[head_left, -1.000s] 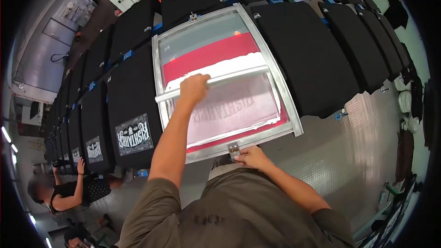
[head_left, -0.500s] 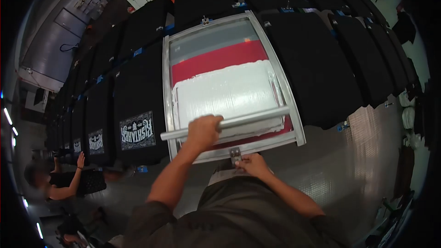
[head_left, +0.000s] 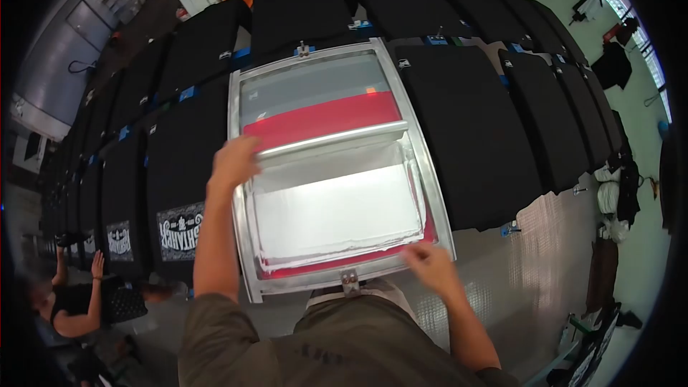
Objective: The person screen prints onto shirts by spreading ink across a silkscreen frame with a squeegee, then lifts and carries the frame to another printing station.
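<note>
A silver-framed printing screen (head_left: 421,165) lies in front of me, with white ink (head_left: 340,215) spread over its near part and a red band across the mesh beyond. Across the middle rests a long metal squeegee (head_left: 333,140). My left hand (head_left: 236,160) closes around its left end, slightly blurred, and hides that end. By the screen's near right corner, my right hand (head_left: 430,265) is held with fingers curled together; nothing shows in it. A small metal bracket (head_left: 350,282) sits at the middle of the near frame edge.
Black shirts (head_left: 466,129) lie on boards in rows on both sides and behind. Several at left carry a white print (head_left: 180,233). Another person (head_left: 79,304) stands at the lower left, one hand raised. Blue pieces (head_left: 510,229) show along the board ends.
The squeegee has moved away from me, up the screen, with my left hand now at its left end. My right hand has let go of the bracket and shifted right.
</note>
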Motion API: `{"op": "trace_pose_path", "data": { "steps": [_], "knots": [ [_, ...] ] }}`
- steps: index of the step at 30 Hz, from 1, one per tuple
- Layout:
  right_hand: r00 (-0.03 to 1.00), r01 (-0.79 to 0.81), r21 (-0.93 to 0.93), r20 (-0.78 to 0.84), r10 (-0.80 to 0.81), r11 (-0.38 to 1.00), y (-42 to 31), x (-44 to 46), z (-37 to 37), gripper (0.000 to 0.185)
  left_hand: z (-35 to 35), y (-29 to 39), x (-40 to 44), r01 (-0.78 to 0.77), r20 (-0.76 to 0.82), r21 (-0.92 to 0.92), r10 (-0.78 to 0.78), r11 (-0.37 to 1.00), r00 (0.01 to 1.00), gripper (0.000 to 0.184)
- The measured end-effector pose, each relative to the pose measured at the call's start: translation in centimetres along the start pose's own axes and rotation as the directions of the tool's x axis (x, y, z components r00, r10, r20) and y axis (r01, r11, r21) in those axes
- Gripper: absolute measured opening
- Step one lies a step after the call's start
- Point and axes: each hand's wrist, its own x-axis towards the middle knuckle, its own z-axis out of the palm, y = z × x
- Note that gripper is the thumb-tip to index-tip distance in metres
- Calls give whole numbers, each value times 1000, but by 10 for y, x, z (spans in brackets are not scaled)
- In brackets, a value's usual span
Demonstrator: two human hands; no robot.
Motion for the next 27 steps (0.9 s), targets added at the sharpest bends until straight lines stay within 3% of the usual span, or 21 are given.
{"op": "trace_pose_path", "data": {
  "steps": [2, 4, 5, 6, 7, 8, 11, 13, 18, 21, 23, 24, 27],
  "knots": [
    [901, 22, -403, -389, -192, 915, 9, 14, -30, 48, 20, -50, -24, 10, -296, -98, -39, 995, 954, 59],
    [807, -271, -502, -584, -90, 821, 59, 45, -39, 58, 53, -82, -35, 14, -376, -343, -151, 939, 914, 50],
    [853, -342, -476, -519, 56, 810, 65, 56, -47, 66, 71, -90, -38, 19, -375, -505, -239, 863, 896, 47],
    [899, -300, -187, -383, 212, 935, 83, 69, -48, 67, 93, -106, -35, 52, -286, -648, -306, 760, 908, 45],
    [934, -279, 128, -192, 300, 952, 104, 84, -46, 68, 114, -116, -31, 46, -161, -867, -367, 496, 916, 43],
    [946, -164, 323, -215, 241, 932, 118, 91, -31, 67, 125, -120, -30, 50, -22, -983, -380, 177, 925, 41],
    [908, -156, 237, -348, 234, 959, 107, 89, -22, 61, 122, -100, -37, -5, -44, -995, -372, 104, 927, 28],
    [893, -183, 162, -385, 233, 970, 86, 73, -31, 60, 119, -99, -40, -26, -85, -987, -380, 158, 921, 24],
    [889, -137, 373, -363, 280, 918, 115, 51, -75, 55, 79, -30, -46, -27, -135, -965, -406, 261, 904, 26],
    [903, -63, 455, -353, 245, 888, 162, 48, -144, 61, 74, 68, -19, -88, -199, -955, -392, 282, 898, 28],
    [866, -86, 393, -426, 264, 915, 196, 48, -208, 61, 84, 139, 4, -4, -133, -958, -430, 288, 893, 29],
    [859, -78, 348, -452, 240, 934, 209, 45, -241, 61, 94, 169, 16, -57, -164, -960, -384, 275, 908, 29],
    [831, -213, 295, -447, 332, 931, 224, 34, -332, 62, 106, 271, 37, 57, -44, -971, -405, 233, 913, 28]
  ]
}}
